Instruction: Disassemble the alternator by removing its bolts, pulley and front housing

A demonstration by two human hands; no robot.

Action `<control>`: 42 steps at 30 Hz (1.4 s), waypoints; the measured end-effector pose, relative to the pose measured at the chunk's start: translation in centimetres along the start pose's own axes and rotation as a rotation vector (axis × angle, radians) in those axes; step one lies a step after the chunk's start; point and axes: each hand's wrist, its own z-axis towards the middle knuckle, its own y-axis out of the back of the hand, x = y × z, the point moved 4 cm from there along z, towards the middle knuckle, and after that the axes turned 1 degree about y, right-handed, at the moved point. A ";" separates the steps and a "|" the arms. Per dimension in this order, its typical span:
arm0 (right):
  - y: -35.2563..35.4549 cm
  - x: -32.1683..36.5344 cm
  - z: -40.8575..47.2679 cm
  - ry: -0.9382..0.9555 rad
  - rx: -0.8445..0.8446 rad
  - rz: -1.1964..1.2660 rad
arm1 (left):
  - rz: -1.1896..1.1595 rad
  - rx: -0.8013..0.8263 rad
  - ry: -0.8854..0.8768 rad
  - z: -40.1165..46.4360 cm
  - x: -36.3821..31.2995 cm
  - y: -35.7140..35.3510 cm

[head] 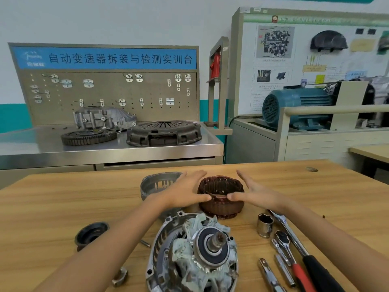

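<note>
Copper winding ring (221, 197) upright on the wooden table (52, 207), between both hands. Left hand (187, 191) and right hand (254, 191) flat-fingered, thumbs touching the ring's near rim, gripping nothing. Rotor in its housing (193, 253) just nearer; empty housing (155, 184) left, behind the left hand. Socket (264, 225) and ratchets (294, 245) right.

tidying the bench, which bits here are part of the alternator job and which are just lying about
Job: stator between left hand and right hand, rotor assembly, housing, socket, ratchets.
Lying about: flywheel, clutch cover, blue motor.
</note>
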 end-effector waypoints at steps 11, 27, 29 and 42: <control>-7.6 7.3 -13.3 0.482 -0.200 0.093 | -0.653 -0.050 0.130 -13.8 0.8 1.0; -11.6 8.1 -13.9 0.502 -0.660 0.299 | -0.593 -0.494 0.444 -16.3 -0.4 -3.5; -11.9 8.0 -14.0 0.524 -0.647 0.323 | -0.573 -0.504 0.448 -16.5 -0.3 -3.6; -13.5 8.7 -10.9 0.568 -0.681 0.393 | -0.531 -0.595 0.568 -16.9 1.5 -2.4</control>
